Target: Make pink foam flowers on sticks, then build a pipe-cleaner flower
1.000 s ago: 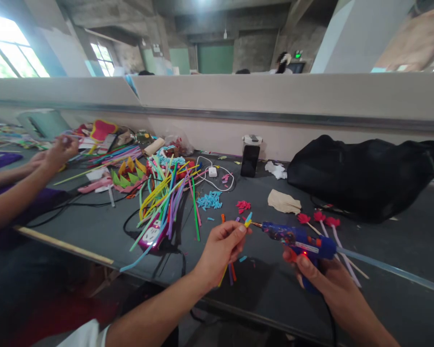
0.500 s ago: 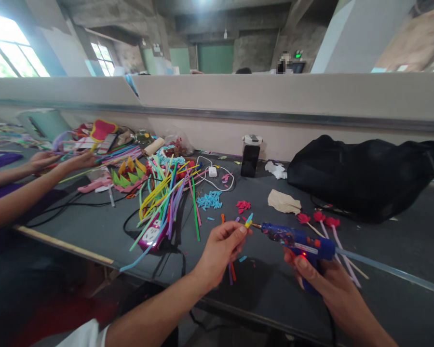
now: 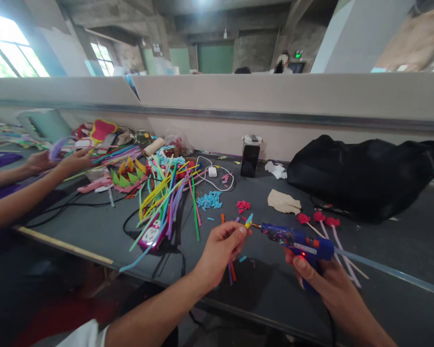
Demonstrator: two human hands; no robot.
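Between thumb and fingertips, my left hand [image 3: 224, 248] pinches a small yellow-and-blue craft piece [image 3: 249, 221]. My right hand [image 3: 316, 277] is wrapped round the handle of a blue hot glue gun [image 3: 292, 239], whose red light glows. Its metal nozzle points left and is at the craft piece; whether they touch I cannot tell. A clear glue stick [image 3: 390, 271] sticks out of the gun's back. Beyond my left hand lie a pile of red pieces [image 3: 243, 207] and a pile of blue pieces [image 3: 210, 199]. Three red flowers on stems [image 3: 320, 218] lie behind the gun.
Left of my hands, many coloured pipe cleaners [image 3: 166, 197] lie over a purple power strip [image 3: 152, 234]. A phone [image 3: 250, 160] stands near the partition, with a black bag [image 3: 365, 176] to its right. At far left, a co-worker's hands [image 3: 75, 161] handle craft material.
My hands, the glue gun and the craft piece stay almost in place. At far left, the co-worker's hands have shifted slightly, and a red-and-yellow piece beside them looks less extended.
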